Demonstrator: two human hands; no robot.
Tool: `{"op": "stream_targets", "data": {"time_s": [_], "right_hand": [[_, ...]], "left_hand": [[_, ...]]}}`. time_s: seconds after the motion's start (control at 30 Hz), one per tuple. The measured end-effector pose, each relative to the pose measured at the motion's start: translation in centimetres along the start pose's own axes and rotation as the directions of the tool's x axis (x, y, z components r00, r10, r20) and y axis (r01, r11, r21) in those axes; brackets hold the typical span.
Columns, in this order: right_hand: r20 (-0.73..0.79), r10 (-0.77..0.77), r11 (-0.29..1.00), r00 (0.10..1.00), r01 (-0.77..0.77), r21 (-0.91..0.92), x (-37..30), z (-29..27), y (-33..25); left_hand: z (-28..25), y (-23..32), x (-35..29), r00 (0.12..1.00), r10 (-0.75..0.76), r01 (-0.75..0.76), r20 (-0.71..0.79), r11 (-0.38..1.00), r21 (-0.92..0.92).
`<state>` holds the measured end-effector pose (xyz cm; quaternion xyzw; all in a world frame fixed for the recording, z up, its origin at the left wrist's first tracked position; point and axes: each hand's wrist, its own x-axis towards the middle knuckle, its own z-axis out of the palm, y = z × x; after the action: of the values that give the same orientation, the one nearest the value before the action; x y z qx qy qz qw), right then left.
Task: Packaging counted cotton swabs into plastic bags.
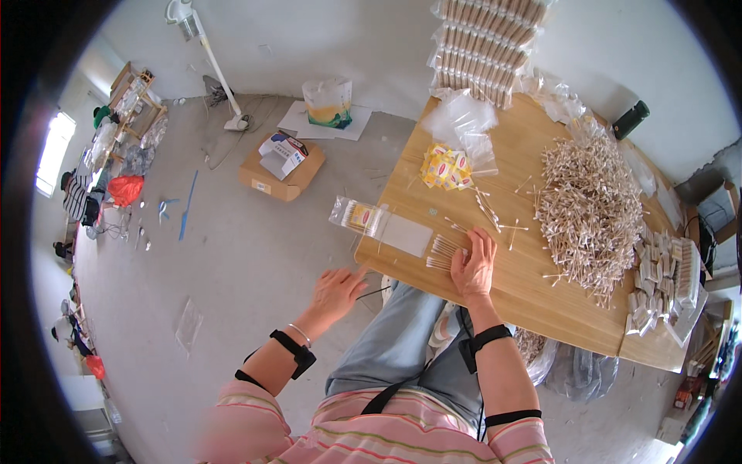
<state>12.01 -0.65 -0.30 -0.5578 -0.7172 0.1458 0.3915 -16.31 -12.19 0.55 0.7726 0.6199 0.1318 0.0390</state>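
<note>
At the table's near edge, a small row of cotton swabs (444,253) lies side by side on the wood. My right hand (474,267) is over the right ends of this row, its fingers bent and closed on the swabs, hiding those ends. Off the left corner of the table hovers my left hand (336,294), empty, fingers apart and the index finger stretched toward the edge. Between them lies a clear plastic bag (403,234), and a filled bag of swabs with a yellow label (360,216) overhangs the left edge.
A large heap of loose swabs (591,209) covers the table's right side. Yellow cards (446,167) and clear bags (464,120) lie farther back. Packed swab bundles (487,50) are stacked at the wall, with smaller packs (661,278) at right. A cardboard box (282,174) stands on the floor.
</note>
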Motion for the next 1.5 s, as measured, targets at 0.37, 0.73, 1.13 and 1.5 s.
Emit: {"op": "stream_targets", "data": {"time_s": [0.37,0.73,1.13,1.5], "right_hand": [[-0.005,-0.009,1.0,1.0,0.009,-0.011,0.2,0.1,0.1],[-0.014,-0.022,0.999,1.0,0.022,0.026,0.0,0.2,0.4],[-0.148,0.051,0.998,0.988,-0.045,0.042,-2.0,-2.1,0.0],[0.082,-0.043,0.983,0.996,0.057,-0.174,-2.0,-2.2,-0.3]], "left_hand": [[1.3,-2.2,-3.3,0.989,-0.103,0.132,0.107,0.939,-0.316],[1.8,-2.4,-2.3,0.89,-0.391,0.414,0.235,0.908,-0.058],[1.5,9.3,11.5,0.974,0.101,-0.182,-0.203,0.882,-0.434],[3.4,8.7,12.4,0.983,0.034,-0.124,-0.182,0.853,-0.507]]}}
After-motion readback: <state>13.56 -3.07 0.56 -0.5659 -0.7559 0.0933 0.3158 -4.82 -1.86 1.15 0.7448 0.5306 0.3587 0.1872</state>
